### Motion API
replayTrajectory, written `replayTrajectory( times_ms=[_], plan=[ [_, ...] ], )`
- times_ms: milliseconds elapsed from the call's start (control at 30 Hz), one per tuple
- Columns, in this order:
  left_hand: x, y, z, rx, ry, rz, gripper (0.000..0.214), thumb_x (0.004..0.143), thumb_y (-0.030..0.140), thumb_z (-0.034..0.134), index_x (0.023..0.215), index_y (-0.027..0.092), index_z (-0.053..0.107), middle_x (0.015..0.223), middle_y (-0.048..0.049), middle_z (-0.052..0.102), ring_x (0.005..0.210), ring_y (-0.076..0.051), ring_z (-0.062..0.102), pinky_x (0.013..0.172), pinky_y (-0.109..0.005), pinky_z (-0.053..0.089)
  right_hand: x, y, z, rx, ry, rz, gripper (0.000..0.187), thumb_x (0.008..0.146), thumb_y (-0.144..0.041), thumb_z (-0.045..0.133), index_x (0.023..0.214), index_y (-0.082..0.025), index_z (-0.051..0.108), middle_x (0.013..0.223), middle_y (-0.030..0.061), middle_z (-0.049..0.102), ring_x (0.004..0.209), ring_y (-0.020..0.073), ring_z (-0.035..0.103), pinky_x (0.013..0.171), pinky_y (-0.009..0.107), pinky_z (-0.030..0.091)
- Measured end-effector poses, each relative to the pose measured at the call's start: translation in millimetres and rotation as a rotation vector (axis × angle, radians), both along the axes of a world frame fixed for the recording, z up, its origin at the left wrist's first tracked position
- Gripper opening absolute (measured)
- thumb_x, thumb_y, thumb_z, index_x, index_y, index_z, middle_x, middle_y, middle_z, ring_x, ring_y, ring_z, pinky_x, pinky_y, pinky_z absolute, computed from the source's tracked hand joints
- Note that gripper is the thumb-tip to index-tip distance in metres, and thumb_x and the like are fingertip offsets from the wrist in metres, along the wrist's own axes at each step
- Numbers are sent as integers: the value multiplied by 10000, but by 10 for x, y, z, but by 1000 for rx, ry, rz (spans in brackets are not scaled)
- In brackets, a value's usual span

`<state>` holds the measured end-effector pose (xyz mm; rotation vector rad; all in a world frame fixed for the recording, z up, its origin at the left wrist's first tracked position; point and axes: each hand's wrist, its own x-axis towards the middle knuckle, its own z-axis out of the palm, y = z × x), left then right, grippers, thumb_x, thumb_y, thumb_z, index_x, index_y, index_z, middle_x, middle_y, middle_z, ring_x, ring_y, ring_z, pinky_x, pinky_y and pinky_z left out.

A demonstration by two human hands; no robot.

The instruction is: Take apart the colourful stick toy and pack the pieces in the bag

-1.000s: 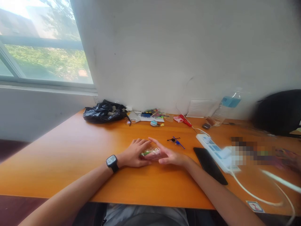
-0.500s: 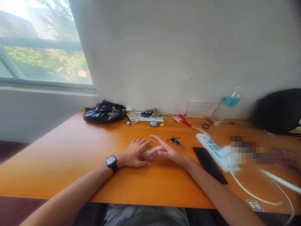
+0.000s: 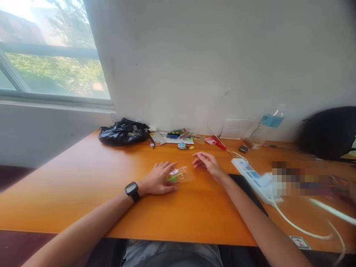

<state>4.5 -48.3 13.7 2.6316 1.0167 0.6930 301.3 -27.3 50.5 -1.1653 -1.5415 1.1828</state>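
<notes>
My left hand (image 3: pixel 160 180) lies flat on the tabletop with its fingers stretched out. Between its thumb and forefinger sits a small clear plastic bag (image 3: pixel 182 175), with bright green pieces (image 3: pixel 175 178) inside, and the hand touches the bag's left side. To the right of the bag, and apart from it, is my right hand (image 3: pixel 210 165), its fingers curled inward and the thumb close to the forefinger. Whatever these fingers hold, if anything, is hidden. The black and blue small pieces that lay there do not show now.
A black plastic bag (image 3: pixel 122 132), small clutter and a round tin-like item (image 3: pixel 181 146) line the back. To the right are a dark flat phone-like device (image 3: pixel 247 191), a white power strip (image 3: pixel 251 178) with cables, a water bottle (image 3: pixel 263 128) and a dark bag (image 3: pixel 330 131).
My right hand has left the plastic bag and moved right and slightly away, over where the black and blue pieces lay. Its fingers have curled. The left hand has stayed in place.
</notes>
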Motion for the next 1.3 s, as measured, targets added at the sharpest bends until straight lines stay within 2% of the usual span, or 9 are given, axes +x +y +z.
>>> replayTrajectory(
  times_ms=[100,200,300,400,500,633,867,1133,1300],
  plan=[
    [-13,4,22,-26,2,10,888,810,638,741,1549,262,423,1403,-164,573,1198,-384,578,1007,-511,429,247,160,-48,259,-429,-231,201,955,-360,584,1001,-202,700,967,84,748,821,230,687,768,374,542],
    [-18,1,32,-43,-3,19,880,808,612,753,1542,254,426,1410,-164,571,1211,-386,576,1010,-513,436,411,205,-91,380,-816,-324,201,901,-130,539,990,-187,710,1065,107,744,988,258,672,850,375,499],
    [-19,-1,27,-52,-7,32,867,809,582,762,1537,251,429,1424,-164,562,1230,-390,567,1016,-517,440,443,155,-97,325,-1018,-316,251,880,-61,546,1034,-162,716,1135,142,739,1093,289,658,883,369,471],
    [-22,-3,26,-64,-8,47,864,817,588,753,1543,256,422,1440,-167,550,1243,-396,560,1015,-523,446,405,94,-62,174,-1082,-301,244,903,-70,560,1054,-159,731,1143,147,746,1063,285,674,821,340,454],
    [-24,-9,40,-69,1,57,865,825,604,742,1551,273,410,1442,-159,547,1244,-396,559,1018,-528,447,368,75,-14,96,-1076,-294,238,936,-87,556,1052,-166,748,1127,132,755,1025,255,686,769,302,434],
    [-21,-12,48,-57,11,67,858,829,625,733,1548,280,414,1429,-152,553,1238,-395,560,1023,-531,442,360,91,-3,109,-1083,-264,257,980,-128,527,1020,-171,777,1051,122,770,948,230,698,745,289,422],
    [-20,9,1,-32,15,66,888,825,672,715,1559,281,403,1395,-149,565,1193,-384,565,1003,-526,435,411,174,-143,281,-1055,-302,265,1003,-183,487,960,-165,748,1020,137,737,927,248,673,738,307,421],
    [-23,19,-17,-25,14,57,871,835,660,713,1556,275,413,1410,-162,552,1204,-393,560,990,-524,437,404,268,-126,503,-616,-436,249,964,-276,463,1002,-185,692,1011,114,726,876,257,662,785,358,487],
    [-18,4,0,-23,3,67,847,845,645,712,1550,277,419,1405,-156,560,1206,-388,565,998,-527,439,362,283,-138,377,-313,-362,250,945,-406,511,1007,-203,642,884,74,709,717,225,655,683,354,524]
  ],
)
